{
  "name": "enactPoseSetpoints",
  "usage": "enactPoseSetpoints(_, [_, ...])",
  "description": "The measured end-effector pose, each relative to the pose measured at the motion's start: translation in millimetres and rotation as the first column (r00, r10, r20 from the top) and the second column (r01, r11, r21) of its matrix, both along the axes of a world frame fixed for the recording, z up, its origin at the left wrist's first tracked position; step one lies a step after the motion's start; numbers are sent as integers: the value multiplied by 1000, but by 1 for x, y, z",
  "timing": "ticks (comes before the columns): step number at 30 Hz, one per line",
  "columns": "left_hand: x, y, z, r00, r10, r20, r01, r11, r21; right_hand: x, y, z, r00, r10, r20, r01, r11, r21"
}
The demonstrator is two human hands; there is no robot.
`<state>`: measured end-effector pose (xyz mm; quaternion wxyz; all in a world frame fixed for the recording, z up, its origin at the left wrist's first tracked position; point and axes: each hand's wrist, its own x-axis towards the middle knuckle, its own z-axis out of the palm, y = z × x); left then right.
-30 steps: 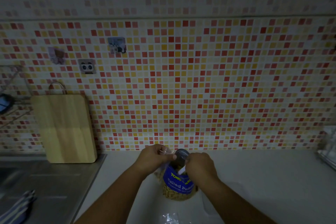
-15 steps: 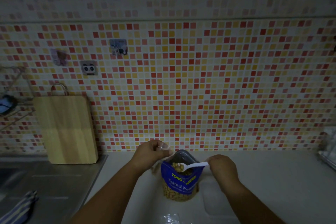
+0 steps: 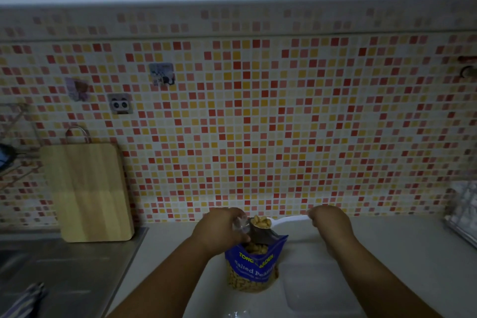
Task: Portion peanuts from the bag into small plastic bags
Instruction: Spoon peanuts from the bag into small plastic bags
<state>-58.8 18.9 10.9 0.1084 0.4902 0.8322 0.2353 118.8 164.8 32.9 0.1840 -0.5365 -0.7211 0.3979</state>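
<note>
Head view: the person's two bare arms are reaching forward over a pale worktop (image 3: 387,245) in dim light.
Peanut bag: a blue pouch (image 3: 254,264) printed "Salted Peanuts" is standing upright on the worktop between the forearms, its mouth gaping open, nuts showing through its clear lower panel.
Spoon: a white plastic spoon (image 3: 280,221) is hanging level just above the pouch mouth, its bowl heaped with peanuts (image 3: 260,220), handle running off to the right.
Right hand: the right hand (image 3: 329,223) is curling closed around the end of the spoon handle.
Left hand: the left hand (image 3: 219,230) is pinching a small clear plastic bag (image 3: 241,224) at the pouch's upper left edge, with the spoon bowl sitting just beside that bag.
Near edge: a crinkled piece of clear plastic (image 3: 236,313) is lying at the bottom of the frame, in front of the pouch.
Left side: a wooden cutting board (image 3: 87,191) is leaning upright against the wall beside a steel sink drainer (image 3: 67,273), and a striped cloth (image 3: 24,302) is lying at the lower corner.
Backdrop: a mosaic wall (image 3: 284,124) of red, orange and yellow tiles is carrying three small stickers (image 3: 120,103).
Right edge: a wire rack (image 3: 462,212) is showing partly, too blurred to read.
</note>
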Motion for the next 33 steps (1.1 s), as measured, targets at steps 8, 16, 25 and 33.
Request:
enactPoseSetpoints(8, [9, 11, -2, 993, -27, -111, 24, 999, -24, -15, 15, 9, 806, 213, 552, -251, 968, -7])
enactPoseSetpoints(16, [18, 21, -2, 986, -90, -139, 84, 995, -55, -29, 4, 8, 849, 239, 471, -345, 926, 153])
enactPoseSetpoints(25, [19, 20, -4, 961, 6, 277, -92, 949, 301, -38, -41, 53, 759, 415, 503, -629, 265, 731])
enactPoseSetpoints(33, [13, -3, 4, 660, -77, 747, -397, 809, 434, -17, -37, 63, 963, 163, 216, -251, 238, 938])
